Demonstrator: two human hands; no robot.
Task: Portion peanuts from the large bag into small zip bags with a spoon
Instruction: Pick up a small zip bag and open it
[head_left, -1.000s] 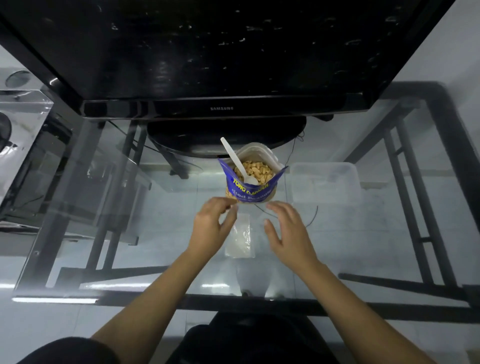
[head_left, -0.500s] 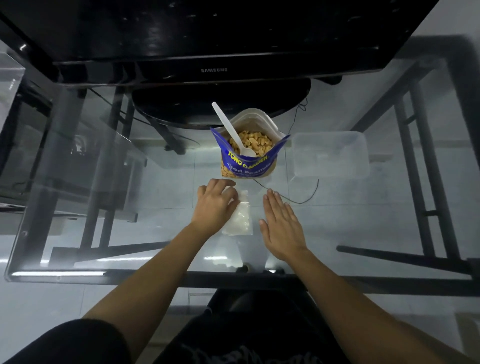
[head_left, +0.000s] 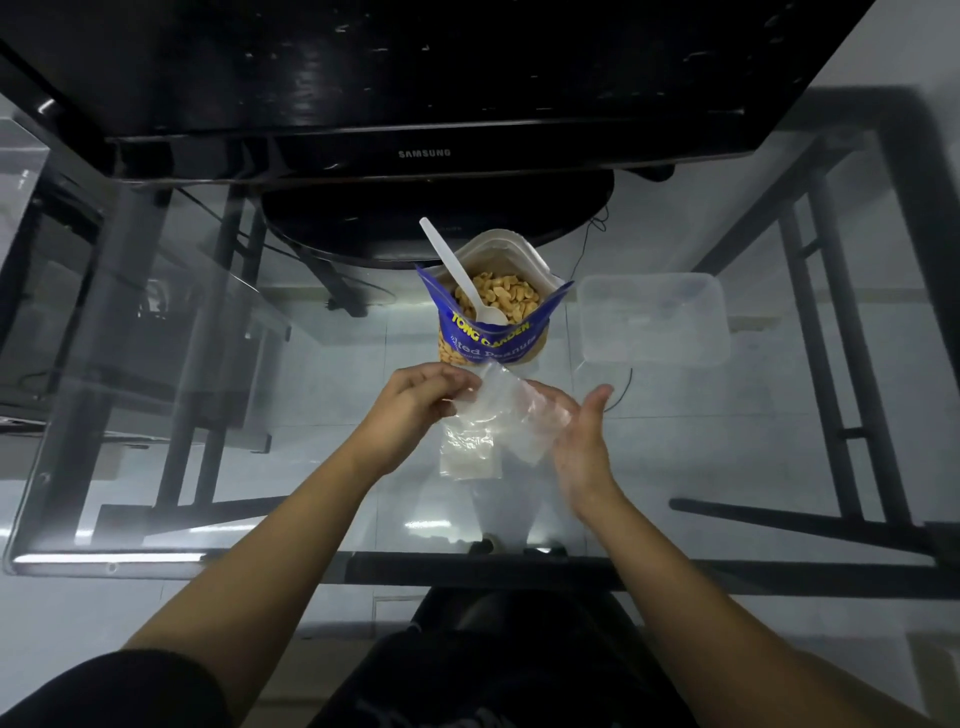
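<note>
Peanuts (head_left: 503, 294) are still all sitting in the large bag (head_left: 491, 340), spoon (head_left: 460, 270) resting inside. Just before that bag, we are pinching one small zip bag (head_left: 506, 410) with our left hand (head_left: 415, 400); our right hand (head_left: 582, 441) is supporting it, fingers wide. No portion is made yet.

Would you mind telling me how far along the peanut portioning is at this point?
Barely started. Done: the large peanut bag stands open with the white spoon resting in it. In hand: the left hand pinches one empty small zip bag, with the right hand beside it; more bags lie beneath. Left: opening, filling and sealing; no filled bag is visible.
</note>
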